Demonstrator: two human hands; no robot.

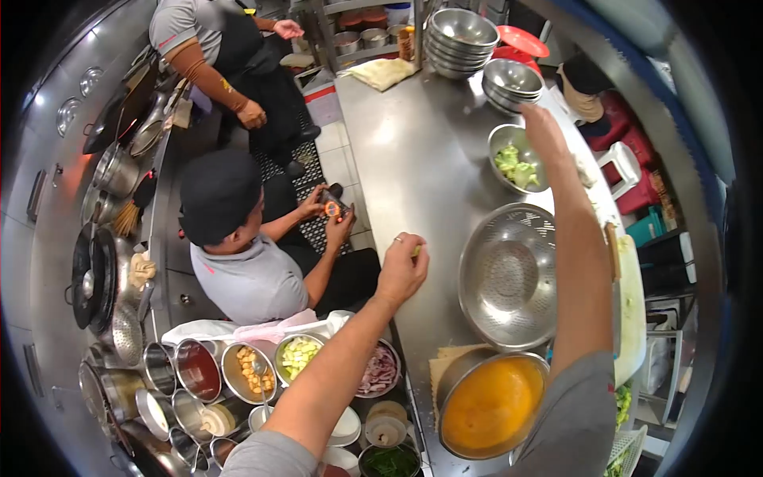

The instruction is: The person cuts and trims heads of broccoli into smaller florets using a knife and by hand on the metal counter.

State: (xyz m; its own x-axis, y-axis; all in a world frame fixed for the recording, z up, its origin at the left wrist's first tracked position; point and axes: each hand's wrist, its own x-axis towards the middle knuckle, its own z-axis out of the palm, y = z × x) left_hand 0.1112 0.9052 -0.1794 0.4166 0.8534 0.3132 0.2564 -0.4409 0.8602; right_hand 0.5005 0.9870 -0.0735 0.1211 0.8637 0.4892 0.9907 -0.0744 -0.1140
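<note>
My left hand (403, 266) is closed over the left edge of the steel counter (429, 175), with a small green piece (416, 250) showing between its fingers. Across the counter, my right hand (544, 135) reaches to the near rim of a short stack of metal bowls (510, 78). Its fingertips are partly hidden, and they appear pinched at that rim. Just below it stands a metal bowl (496, 135) with light green vegetable pieces (517, 167) inside. A large perforated colander (509, 270) sits between my arms. Closer to me is a pot of orange liquid (493, 405).
A seated person (246, 270) holds a small device left of the counter; another person (214, 48) stands behind. Ingredient containers, including chopped onion (377, 370) and cut green vegetables (298, 356), crowd the lower left. A taller bowl stack (461, 40) and folded cloth (381, 73) occupy the far end.
</note>
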